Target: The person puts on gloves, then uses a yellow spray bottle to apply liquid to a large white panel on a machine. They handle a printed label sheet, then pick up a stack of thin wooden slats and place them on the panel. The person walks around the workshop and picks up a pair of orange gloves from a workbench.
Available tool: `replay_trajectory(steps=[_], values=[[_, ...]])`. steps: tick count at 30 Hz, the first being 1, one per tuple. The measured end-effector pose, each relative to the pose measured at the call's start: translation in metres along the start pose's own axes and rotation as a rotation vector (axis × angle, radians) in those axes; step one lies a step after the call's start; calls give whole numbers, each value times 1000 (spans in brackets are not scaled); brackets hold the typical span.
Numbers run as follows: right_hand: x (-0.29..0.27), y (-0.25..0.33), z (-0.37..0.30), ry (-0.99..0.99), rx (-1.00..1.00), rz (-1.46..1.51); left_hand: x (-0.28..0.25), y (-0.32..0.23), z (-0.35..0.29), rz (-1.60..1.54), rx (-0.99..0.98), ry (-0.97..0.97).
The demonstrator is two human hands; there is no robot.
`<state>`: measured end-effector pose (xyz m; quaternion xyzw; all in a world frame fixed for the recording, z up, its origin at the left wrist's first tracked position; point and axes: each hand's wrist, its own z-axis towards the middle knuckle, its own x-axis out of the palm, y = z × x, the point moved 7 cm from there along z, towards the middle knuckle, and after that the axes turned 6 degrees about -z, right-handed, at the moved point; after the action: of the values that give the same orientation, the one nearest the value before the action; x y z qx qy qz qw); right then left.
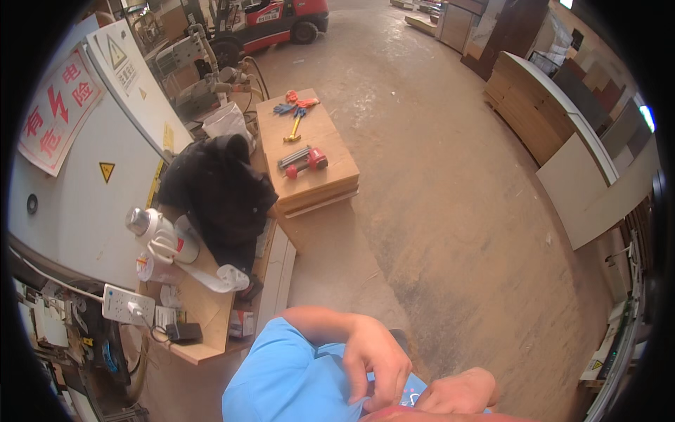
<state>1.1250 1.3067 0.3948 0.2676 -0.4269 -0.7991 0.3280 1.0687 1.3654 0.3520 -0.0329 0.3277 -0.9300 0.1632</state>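
Note:
My left hand (380, 362) is bent over my front at the bottom of the head view, its fingers pinched together on the cloth of my light blue shirt (271, 376). Close by on its right is my right hand (457, 392), curled with its fingers turned in against the shirt. What lies inside the right hand's fingers is hidden. Neither hand touches the bench or the stacked boards.
Ahead, a stack of boards (337, 158) carries a red power tool (307, 163), a yellow-handled hammer (292, 131) and gloves (295, 105). To the left stand a wooden bench (211, 325) with a white jug (169, 243), black clothing (218, 190) and an electrical cabinet (91, 190). A red forklift (267, 24) stands behind.

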Motion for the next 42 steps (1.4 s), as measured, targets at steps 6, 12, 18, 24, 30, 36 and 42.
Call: replay_trajectory(steps=[6,12,18,24,30,36,42], values=[[-153,8,-63,463,470,-294,-152,-46,-21,624,-414,2],[-352,99,-86,355,-1,-823,-276,-164,-4,760,-866,152],[-571,121,-80,231,-372,-1209,-409,-272,-1,1049,-868,50],[-974,17,-146,-832,63,-1045,-509,-478,-307,1879,381,-1623],[-1133,-413,-408,216,1845,-1196,-711,-330,-750,987,-1595,-1969],[-1027,-521,-622,-736,2130,496,-713,-197,-956,-149,-1304,-2041],[-1229,-618,-639,-735,2200,499,-748,-343,-1121,-59,-966,-2905]])
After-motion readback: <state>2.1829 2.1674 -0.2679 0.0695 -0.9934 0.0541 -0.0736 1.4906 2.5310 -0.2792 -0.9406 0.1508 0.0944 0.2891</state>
